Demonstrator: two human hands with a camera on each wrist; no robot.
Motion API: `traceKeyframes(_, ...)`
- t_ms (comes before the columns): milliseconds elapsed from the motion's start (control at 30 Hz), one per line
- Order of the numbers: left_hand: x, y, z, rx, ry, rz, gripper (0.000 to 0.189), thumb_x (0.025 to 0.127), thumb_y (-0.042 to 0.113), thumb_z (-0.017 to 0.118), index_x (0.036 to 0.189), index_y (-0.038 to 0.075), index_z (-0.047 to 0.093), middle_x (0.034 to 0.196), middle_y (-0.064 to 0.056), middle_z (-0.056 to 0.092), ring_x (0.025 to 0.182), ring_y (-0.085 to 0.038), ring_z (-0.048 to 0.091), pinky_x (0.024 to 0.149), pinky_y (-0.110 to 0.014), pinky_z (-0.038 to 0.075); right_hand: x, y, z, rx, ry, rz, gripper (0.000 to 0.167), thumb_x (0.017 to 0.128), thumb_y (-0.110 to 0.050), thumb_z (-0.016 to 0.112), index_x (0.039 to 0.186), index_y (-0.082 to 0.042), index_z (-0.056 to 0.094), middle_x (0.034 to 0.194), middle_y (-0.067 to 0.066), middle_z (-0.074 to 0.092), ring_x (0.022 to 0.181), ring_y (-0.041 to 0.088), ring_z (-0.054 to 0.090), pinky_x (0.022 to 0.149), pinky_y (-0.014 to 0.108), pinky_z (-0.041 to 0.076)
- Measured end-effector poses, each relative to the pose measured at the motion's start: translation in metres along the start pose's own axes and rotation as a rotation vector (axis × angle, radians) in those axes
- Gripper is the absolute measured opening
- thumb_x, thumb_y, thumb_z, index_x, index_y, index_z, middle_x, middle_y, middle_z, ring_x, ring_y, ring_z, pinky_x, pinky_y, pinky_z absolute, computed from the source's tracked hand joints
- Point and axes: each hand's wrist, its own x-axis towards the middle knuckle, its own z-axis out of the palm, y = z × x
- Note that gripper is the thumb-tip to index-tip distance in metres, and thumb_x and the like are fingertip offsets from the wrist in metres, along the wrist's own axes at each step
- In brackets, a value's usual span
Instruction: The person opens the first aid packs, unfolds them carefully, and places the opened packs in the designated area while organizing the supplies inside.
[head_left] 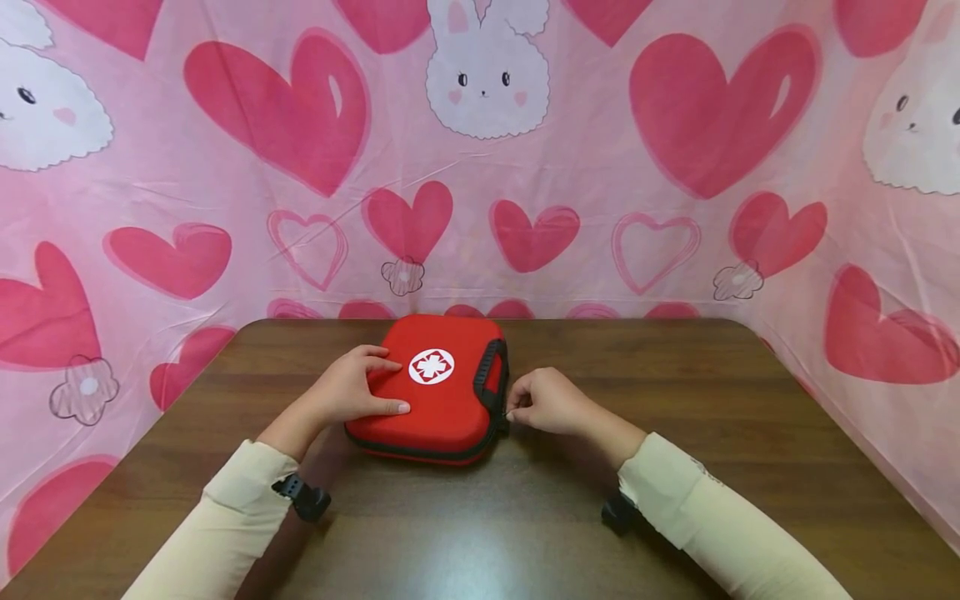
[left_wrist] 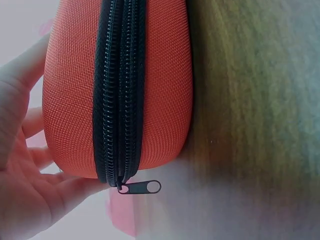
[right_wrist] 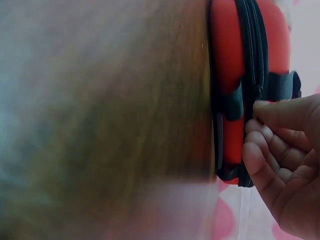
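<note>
A red first-aid case point(head_left: 442, 421) with a white round emblem lies closed on the table, its black handle point(head_left: 489, 367) facing right. Across the left part of its lid rests my left hand point(head_left: 347, 387), fingers spread and thumb near the front. My right hand point(head_left: 551, 402) is at the handle side, thumb and index finger pinching a zipper pull that they mostly hide; the slider point(right_wrist: 259, 92) shows just past the thumb in the right wrist view. In the left wrist view, a second zipper pull point(left_wrist: 141, 187) hangs free at the end of the black zipper point(left_wrist: 120, 90).
The brown wooden table point(head_left: 480, 533) extends around the case. A pink cloth point(head_left: 480, 175) with hearts and rabbits hangs behind the table and along its sides. Black straps point(right_wrist: 280, 86) cross the case's handle side.
</note>
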Motion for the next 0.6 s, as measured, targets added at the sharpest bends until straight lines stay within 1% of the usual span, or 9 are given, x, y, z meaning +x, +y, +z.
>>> traceKeyframes(167, 0.003, -0.003, 0.000, 0.011, -0.015, 0.041, 0.069, 0.070, 0.046, 0.084, 0.124, 0.006, 0.067, 0.137, -0.019, 0.050, 0.126, -0.040, 0.043, 0.101, -0.059, 0.039, 0.009, 0.011, -0.003, -0.047, 0.049, 0.041, 0.011, 0.078, -0.007, 0.077, 0.070, -0.013, 0.072, 0.062, -0.013, 0.060, 0.061, 0.004, 0.053, 0.058, 0.023, 0.047)
traceKeyframes(333, 0.007, -0.007, -0.001, -0.014, -0.045, 0.074, 0.068, 0.070, 0.043, 0.085, 0.124, 0.006, 0.067, 0.140, -0.017, 0.049, 0.128, -0.039, 0.042, 0.101, -0.058, 0.040, 0.015, 0.027, -0.007, -0.090, 0.107, 0.086, 0.011, 0.078, -0.008, 0.076, 0.070, -0.013, 0.072, 0.064, -0.012, 0.063, 0.061, 0.006, 0.053, 0.059, 0.026, 0.048)
traceKeyframes(500, 0.011, -0.011, -0.003, -0.048, -0.093, 0.099, 0.069, 0.069, 0.042, 0.086, 0.127, 0.009, 0.067, 0.143, -0.013, 0.047, 0.132, -0.037, 0.039, 0.102, -0.056, 0.041, 0.017, 0.041, -0.014, -0.084, 0.136, 0.174, 0.007, 0.080, -0.009, 0.075, 0.073, -0.011, 0.073, 0.065, -0.009, 0.064, 0.063, 0.008, 0.054, 0.061, 0.029, 0.048)
traceKeyframes(600, 0.014, -0.012, -0.005, -0.065, -0.118, 0.122, 0.070, 0.069, 0.041, 0.086, 0.128, 0.010, 0.066, 0.145, -0.011, 0.047, 0.133, -0.036, 0.038, 0.103, -0.056, 0.040, 0.016, 0.047, -0.019, -0.060, 0.151, 0.233, 0.007, 0.081, -0.009, 0.074, 0.074, -0.010, 0.073, 0.065, -0.008, 0.064, 0.064, 0.010, 0.055, 0.063, 0.030, 0.049)
